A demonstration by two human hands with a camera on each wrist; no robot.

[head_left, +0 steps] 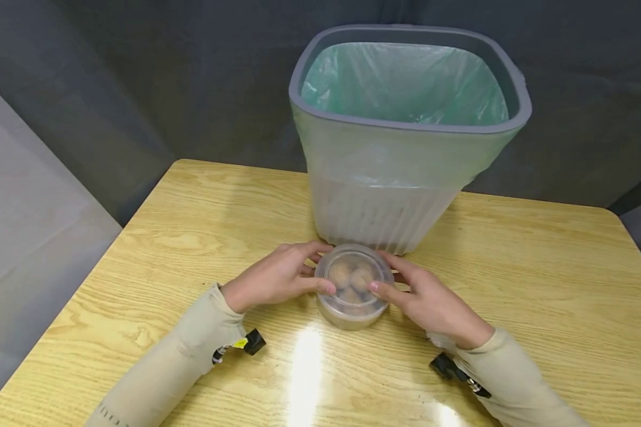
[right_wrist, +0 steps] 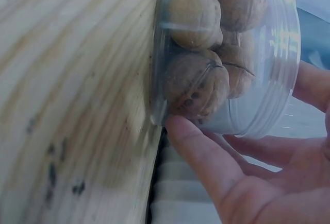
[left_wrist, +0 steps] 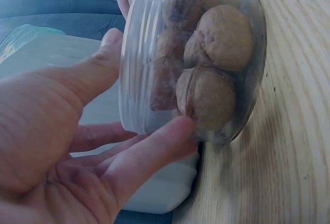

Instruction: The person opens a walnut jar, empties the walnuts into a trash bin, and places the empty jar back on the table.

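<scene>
A round clear plastic container [head_left: 354,286] with a clear lid stands on the wooden table [head_left: 192,225], just in front of the bin. Several whole walnuts [left_wrist: 221,38] lie inside it. My left hand [head_left: 294,274] grips its left side, thumb on the lid's near edge and fingers curled round the far side. My right hand [head_left: 406,287] grips the right side the same way. In the left wrist view the left hand's thumb [left_wrist: 149,157] presses the container [left_wrist: 154,64] wall. In the right wrist view the right hand's thumb [right_wrist: 198,154] touches the container [right_wrist: 258,54] near its base.
A tall grey bin [head_left: 406,136] with a green liner folded over its rim stands right behind the container, almost touching my fingers. Bare tabletop lies to the left, right and front. Dark curtains hang beyond the table's far edge.
</scene>
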